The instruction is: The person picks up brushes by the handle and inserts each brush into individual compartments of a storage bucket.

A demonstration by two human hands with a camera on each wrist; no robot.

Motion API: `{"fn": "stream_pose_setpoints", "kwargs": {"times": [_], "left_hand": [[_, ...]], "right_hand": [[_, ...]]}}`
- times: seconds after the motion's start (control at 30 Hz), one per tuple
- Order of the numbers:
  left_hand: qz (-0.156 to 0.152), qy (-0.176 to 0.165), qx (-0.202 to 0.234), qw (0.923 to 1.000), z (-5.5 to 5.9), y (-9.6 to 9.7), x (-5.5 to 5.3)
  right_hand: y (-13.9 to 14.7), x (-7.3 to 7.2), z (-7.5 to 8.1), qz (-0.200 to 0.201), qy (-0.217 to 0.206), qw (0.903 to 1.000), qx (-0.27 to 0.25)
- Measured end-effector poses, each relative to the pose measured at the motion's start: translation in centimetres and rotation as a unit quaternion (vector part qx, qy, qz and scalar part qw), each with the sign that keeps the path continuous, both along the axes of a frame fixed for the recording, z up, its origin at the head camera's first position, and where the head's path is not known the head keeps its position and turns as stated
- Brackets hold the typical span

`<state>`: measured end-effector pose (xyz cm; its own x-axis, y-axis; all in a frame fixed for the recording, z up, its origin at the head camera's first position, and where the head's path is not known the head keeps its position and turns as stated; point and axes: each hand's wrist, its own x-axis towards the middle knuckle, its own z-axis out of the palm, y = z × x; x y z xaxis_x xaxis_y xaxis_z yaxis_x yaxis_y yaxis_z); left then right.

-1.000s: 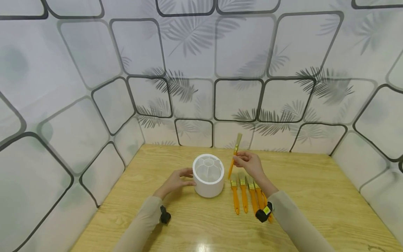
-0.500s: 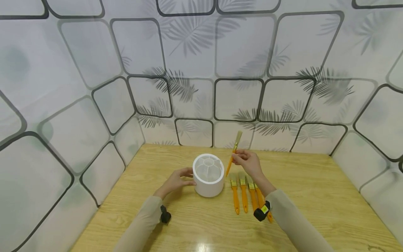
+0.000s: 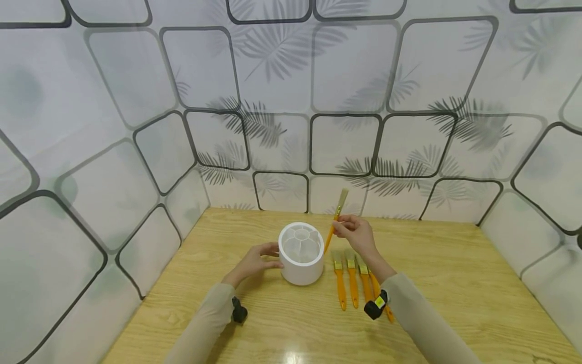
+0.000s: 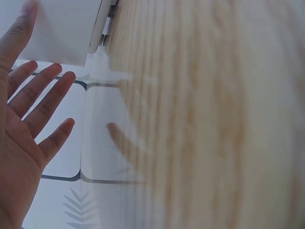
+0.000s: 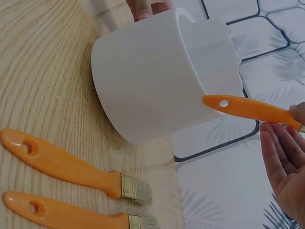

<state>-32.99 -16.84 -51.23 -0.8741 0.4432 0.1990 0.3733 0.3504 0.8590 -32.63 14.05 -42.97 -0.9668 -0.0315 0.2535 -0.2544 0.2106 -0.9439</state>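
I see brush (image 5: 250, 109) right of centre in head view: orange handle with hole, pale bristles up, tilted. Right hand (image 3: 358, 235) pinches it. Left hand (image 3: 253, 262), fingers spread, touches white round container (image 3: 302, 273), lower centre, compartments inside. More orange-handled brushes (image 3: 352, 284) lie lower right.

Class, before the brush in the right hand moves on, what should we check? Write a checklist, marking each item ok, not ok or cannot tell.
1. Right hand grips the held brush: ok.
2. Bristles up, handle end down: ok.
3. White container upright on the table, left hand at its side: ok.
4. Held brush inside the container: not ok, outside.
5. Handle end clear of the container's wall: cannot tell.
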Motion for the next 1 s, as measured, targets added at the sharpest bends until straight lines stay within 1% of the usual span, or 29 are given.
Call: {"fn": "stream_pose_setpoints", "kwargs": {"times": [0.1,0.27,0.47,0.8,1.0], "left_hand": [[0.001,0.007,-0.009,0.9999,0.0,-0.1,0.0],[-0.001,0.017,-0.009,0.9998,0.0,-0.2,0.0],[0.001,0.017,-0.009,0.9998,0.2,-0.3,0.0],[0.002,0.01,-0.007,0.9999,0.2,-0.1,-0.1],[0.0,0.009,-0.015,0.9998,-0.1,-0.1,0.0]], "right_hand": [[-0.2,0.1,0.0,0.002,0.004,1.0,0.006],[-0.4,0.3,0.6,0.0,0.016,0.9997,0.018],[-0.7,0.1,1.2,0.002,0.035,0.9993,0.011],[-0.7,-0.1,1.0,0.018,0.046,0.9987,0.004],[-0.9,0.0,1.0,0.019,0.047,0.9987,0.0]]}}
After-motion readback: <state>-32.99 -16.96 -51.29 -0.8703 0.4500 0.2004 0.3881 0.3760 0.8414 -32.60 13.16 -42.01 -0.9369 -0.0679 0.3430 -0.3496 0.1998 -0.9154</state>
